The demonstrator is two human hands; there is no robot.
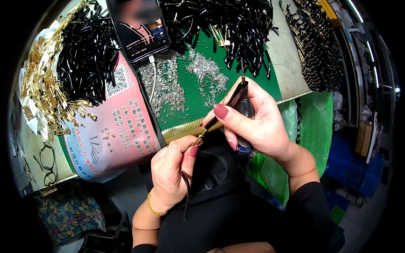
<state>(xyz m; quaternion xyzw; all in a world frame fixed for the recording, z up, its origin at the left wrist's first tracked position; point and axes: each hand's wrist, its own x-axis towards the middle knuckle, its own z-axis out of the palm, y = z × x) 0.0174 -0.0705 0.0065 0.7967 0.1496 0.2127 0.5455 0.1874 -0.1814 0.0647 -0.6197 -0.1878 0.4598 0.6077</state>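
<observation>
My left hand (171, 166) is closed, pinching the gold metal end of a slim black strip that looks like an eyeglass temple (212, 122). A second thin black strip (186, 198) hangs below the left palm. My right hand (265, 122) wraps round a dark powered screwdriver (244, 109), its thin bit pointing toward the far side. The right thumb and fingers also touch the far part of the black temple, so both hands meet on it above my lap. What lies under the right fingers is hidden.
Small silver metal pieces (206, 74) lie heaped on the green mat (202, 107). A phone (141, 31) on a white cable stands behind them. Black temples (84, 55) and gold metal parts (38, 92) pile left, near eyeglasses (47, 164). A green basket (314, 130) sits right.
</observation>
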